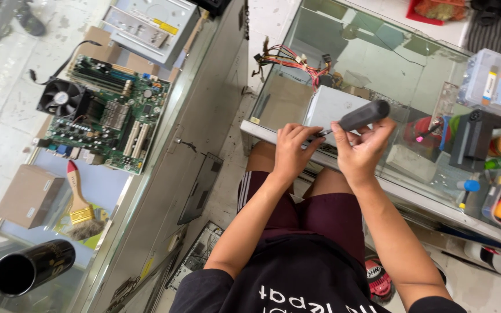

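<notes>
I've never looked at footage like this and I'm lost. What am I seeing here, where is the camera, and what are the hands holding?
There is no machine here: a seated person works with two bare hands, and the one picture comes from a camera on their head, looking down over lap and knees. The right hand grips a screwdriver with a thick dark handle; the left hand steadies its tip against a grey metal box with a bundle of coloured wires, resting on a glass counter. On a second glass counter to the left lie a green circuit board with a black fan, a paintbrush, a cardboard box and a black cylinder.
</notes>
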